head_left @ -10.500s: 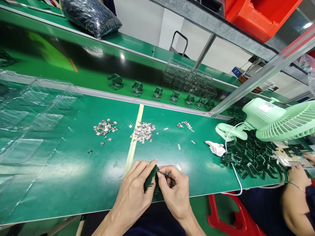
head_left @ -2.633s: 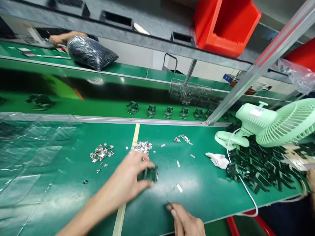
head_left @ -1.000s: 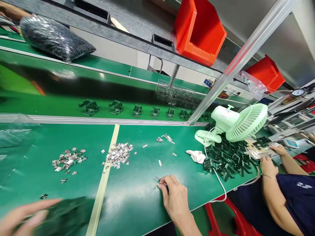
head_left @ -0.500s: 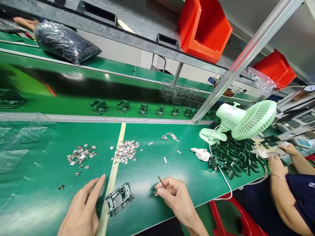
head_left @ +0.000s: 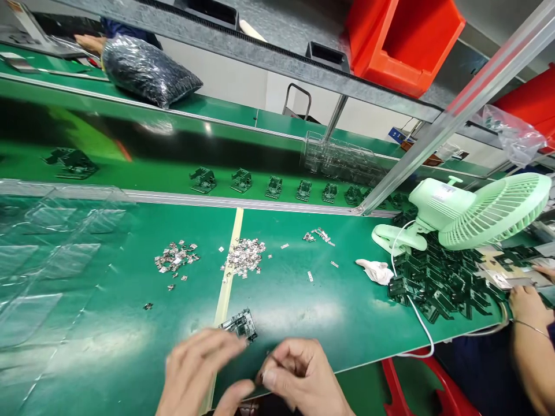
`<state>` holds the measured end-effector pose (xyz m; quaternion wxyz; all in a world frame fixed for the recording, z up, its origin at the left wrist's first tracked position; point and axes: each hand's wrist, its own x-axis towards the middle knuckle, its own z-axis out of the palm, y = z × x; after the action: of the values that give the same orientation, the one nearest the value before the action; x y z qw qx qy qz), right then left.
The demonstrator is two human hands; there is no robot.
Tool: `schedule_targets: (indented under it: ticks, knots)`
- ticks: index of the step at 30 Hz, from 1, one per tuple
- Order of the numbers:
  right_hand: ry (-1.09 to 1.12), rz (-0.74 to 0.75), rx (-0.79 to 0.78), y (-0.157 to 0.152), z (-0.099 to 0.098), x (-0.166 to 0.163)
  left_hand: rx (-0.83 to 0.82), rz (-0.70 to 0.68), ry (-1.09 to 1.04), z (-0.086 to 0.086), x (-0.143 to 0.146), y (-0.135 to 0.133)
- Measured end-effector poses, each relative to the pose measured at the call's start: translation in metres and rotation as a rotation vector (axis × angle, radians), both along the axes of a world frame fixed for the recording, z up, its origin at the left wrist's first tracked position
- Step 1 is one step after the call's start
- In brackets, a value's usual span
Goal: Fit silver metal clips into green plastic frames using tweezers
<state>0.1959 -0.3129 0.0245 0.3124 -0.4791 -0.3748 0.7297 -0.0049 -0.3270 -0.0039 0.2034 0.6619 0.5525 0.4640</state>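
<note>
My right hand (head_left: 303, 375) is closed in a pinch on a thin dark stick-like tool (head_left: 278, 364), mostly hidden by the fingers. Close to its fingertips is my left hand (head_left: 202, 370), slightly blurred, thumb and fingers apart, with nothing visible in it. Just beyond the left fingers lies a dark frame-like assembly (head_left: 243, 325) on the green bench, partly covered by that hand. Farther back are a pile of small silvery metal parts (head_left: 246, 256) by the yellow tape strip (head_left: 224, 297) and another pile of small parts (head_left: 174, 257) to its left.
A green clip fan (head_left: 485, 211) stands at right behind many dark assemblies (head_left: 437, 283). Several assemblies (head_left: 274, 186) sit on the green belt. Clear plastic trays (head_left: 34, 312) lie at left. A co-worker's hand (head_left: 526, 306) is at far right. Overhead runs a shelf with red bins (head_left: 403, 52).
The view has turned, so the scene sits farther right. My left hand has moved right, toward my right hand, and now covers part of the assembly. My right hand keeps its pinch.
</note>
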Motion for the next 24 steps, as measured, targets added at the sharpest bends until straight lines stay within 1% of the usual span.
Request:
schedule_targets:
  ticks: [1, 2, 3, 4, 6, 8, 11, 15, 21, 24]
  knots:
    - [-0.045, -0.048, 0.052, 0.004, 0.0, 0.002, -0.015, 0.018, 0.059, -0.007, -0.006, 0.007]
    - [-0.098, -0.094, 0.095, 0.009, -0.001, 0.003, -0.056, 0.003, 0.09, -0.013, -0.011, 0.013]
    - [-0.144, -0.124, 0.116, 0.013, -0.001, 0.003, -0.122, -0.039, 0.08, -0.018, -0.016, 0.019]
    - [-0.176, -0.137, 0.123, 0.016, -0.001, 0.002, -0.206, -0.097, 0.027, -0.022, -0.019, 0.023]
    - [-0.222, -0.13, 0.131, 0.021, -0.001, -0.001, -0.384, -0.199, -0.148, -0.024, -0.021, 0.025]
    - [-0.287, -0.112, 0.172, 0.024, -0.001, -0.006, -0.482, -0.218, -0.298, -0.022, -0.021, 0.021]
    - [-0.37, -0.037, 0.238, 0.024, 0.0, -0.013, -0.456, -0.235, -0.375, -0.017, -0.019, 0.014]
    - [-0.409, 0.036, 0.223, 0.024, 0.002, -0.015, -0.426, -0.276, -0.386, -0.018, -0.018, 0.01]
    - [-0.293, 0.05, 0.119, 0.023, -0.004, -0.016, -0.364, -0.327, -0.421, -0.021, -0.017, 0.003]
    - [-0.289, -0.04, 0.105, 0.017, -0.008, -0.022, -0.401, -0.296, -0.507, -0.018, -0.012, -0.001]
